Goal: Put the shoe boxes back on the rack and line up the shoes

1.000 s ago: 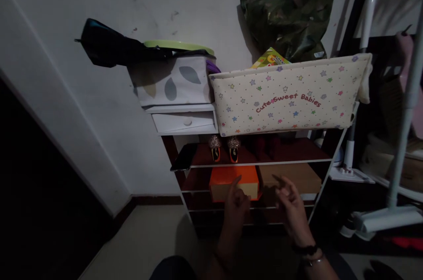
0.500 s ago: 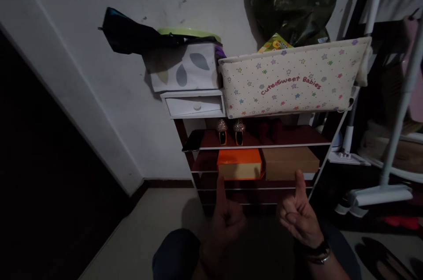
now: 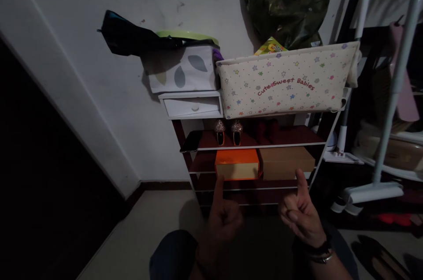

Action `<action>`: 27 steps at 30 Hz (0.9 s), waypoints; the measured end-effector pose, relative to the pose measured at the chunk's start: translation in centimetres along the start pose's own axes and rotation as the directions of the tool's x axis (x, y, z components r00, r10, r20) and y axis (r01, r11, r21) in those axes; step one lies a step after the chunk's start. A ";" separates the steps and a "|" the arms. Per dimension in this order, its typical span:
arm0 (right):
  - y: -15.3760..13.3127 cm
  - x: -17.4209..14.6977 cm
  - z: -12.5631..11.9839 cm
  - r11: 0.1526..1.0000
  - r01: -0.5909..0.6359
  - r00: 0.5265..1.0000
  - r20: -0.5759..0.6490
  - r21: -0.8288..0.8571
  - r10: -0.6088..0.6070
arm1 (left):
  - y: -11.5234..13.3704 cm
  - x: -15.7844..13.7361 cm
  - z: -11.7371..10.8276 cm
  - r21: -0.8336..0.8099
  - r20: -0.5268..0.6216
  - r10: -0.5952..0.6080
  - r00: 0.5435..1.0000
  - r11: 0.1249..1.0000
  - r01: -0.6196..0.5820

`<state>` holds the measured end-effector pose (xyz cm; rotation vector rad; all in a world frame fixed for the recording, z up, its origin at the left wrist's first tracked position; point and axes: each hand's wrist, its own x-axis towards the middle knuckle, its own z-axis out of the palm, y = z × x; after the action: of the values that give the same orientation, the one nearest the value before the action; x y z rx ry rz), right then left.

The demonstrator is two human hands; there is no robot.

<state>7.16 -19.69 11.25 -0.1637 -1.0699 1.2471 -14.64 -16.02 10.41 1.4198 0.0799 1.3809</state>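
My left hand [image 3: 224, 216] is raised in front of the low shelf unit, index finger pointing up and the other fingers curled in, with nothing seen in it. From my viewpoint its fingertip overlaps the lower left of an orange box [image 3: 237, 156]. My right hand [image 3: 300, 214] makes the same shape, thumb folded across the curled fingers, and holds nothing. A brown cardboard box [image 3: 286, 158] lies behind its fingertip. Whether either fingertip touches a box I cannot tell. A black bracelet and a metal band [image 3: 322, 255] circle my right wrist.
The shelf unit [image 3: 291, 144] carries a phone [image 3: 192, 141], two glittery-topped items [image 3: 236, 132], a white drawer [image 3: 193, 107] and a star-patterned fabric bin [image 3: 287, 81]. A black umbrella [image 3: 132, 35] rests on a leaf-patterned box [image 3: 190, 70]. A broom-like tool [image 3: 375, 192] and dark shoes [image 3: 376, 253] are at right.
The view has shifted slightly, so the shelf and its contents sit a little further left. Both hands keep the same pointing shape, nearly in place.
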 end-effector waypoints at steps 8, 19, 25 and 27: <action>5.6 -2.2 -8.4 0.539 -0.236 0.967 -0.250 -0.808 0.049 | -5.4 -0.4 -4.5 0.711 -0.224 -0.422 0.879 0.546 0.443; 12.3 -8.5 -18.7 0.119 -0.204 0.977 -0.195 -0.972 0.087 | -13.2 0.6 -11.2 0.953 0.292 -0.283 0.914 0.167 -0.252; 2.5 5.4 -12.9 -0.155 0.216 0.931 0.251 -0.964 -0.266 | -9.0 2.5 -12.6 0.975 0.186 0.119 0.975 0.097 -0.198; -1.1 11.2 -11.6 -0.283 0.292 0.909 0.358 -0.913 -0.215 | -7.7 3.3 -13.4 0.983 0.090 0.230 0.969 0.134 -0.124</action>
<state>15.53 -5.90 12.08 -1.1161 -1.8403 -0.4385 -18.80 -2.42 3.50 2.5418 1.1482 1.6355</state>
